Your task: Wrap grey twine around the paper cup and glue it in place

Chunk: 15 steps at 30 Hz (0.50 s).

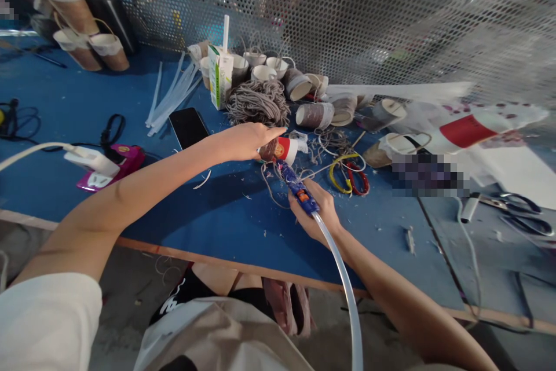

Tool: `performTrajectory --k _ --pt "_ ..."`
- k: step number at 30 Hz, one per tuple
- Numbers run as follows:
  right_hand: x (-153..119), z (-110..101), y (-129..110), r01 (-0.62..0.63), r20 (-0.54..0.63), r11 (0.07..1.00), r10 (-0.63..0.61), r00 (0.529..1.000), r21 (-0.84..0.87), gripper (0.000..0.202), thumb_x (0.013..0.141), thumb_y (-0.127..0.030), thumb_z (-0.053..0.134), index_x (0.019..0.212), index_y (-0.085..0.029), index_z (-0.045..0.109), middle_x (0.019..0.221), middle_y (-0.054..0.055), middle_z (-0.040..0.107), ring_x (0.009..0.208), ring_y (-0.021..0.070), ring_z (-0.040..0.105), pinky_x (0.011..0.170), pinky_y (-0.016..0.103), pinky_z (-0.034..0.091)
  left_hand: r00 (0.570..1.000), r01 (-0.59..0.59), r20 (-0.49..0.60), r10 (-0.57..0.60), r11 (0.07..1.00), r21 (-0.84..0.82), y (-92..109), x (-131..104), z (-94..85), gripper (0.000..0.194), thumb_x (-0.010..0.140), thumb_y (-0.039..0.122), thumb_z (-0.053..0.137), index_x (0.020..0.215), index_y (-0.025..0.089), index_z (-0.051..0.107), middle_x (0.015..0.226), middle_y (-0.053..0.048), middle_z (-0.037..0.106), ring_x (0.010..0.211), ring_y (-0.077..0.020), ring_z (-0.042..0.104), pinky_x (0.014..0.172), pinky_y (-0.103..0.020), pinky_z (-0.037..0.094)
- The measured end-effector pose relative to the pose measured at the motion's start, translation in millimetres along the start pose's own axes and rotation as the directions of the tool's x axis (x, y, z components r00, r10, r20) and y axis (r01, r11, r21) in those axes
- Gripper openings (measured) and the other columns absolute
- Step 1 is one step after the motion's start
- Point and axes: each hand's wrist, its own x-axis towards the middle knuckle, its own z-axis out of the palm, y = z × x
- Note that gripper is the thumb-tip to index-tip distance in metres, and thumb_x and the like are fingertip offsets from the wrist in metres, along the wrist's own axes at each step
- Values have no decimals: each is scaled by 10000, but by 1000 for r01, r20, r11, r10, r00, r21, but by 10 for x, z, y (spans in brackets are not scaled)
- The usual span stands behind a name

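Note:
My right hand point(319, 209) is wrapped round a blue glue gun point(303, 194), and a long translucent glue stick point(343, 267) curves out of its rear toward me. The gun's nozzle end is close to a small paper cup point(286, 150) with a red and white surface and brown cord wound on part of it. My left hand point(254, 140) is at the cup's left end, with its fingers stretched over the top; its grip underneath is partly hidden. Thin loose cord hangs beside the cup. A bundle of grey-brown cord point(260, 103) lies just behind my left hand.
Behind are cord-wrapped cups point(315, 115) and a drink carton point(220, 76) with a straw. Yellow-and-red-handled scissors point(350, 177) lie right of the gun. A phone point(189, 128), glue sticks point(174, 93) and a power strip point(113, 167) are at left. Perforated metal mesh point(347, 18) stands behind.

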Motion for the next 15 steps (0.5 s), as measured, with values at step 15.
performTrajectory --k 15 --pt "-1 12 7 -44 -16 999 45 999 21 108 861 -224 548 762 -221 507 669 5 540 597 151 543 568 288 434 999 -25 -26 25 999 32 -27 8 37 818 865 172 521 1592 154 146 1108 -151 699 1058 -265 613 884 -351 457"
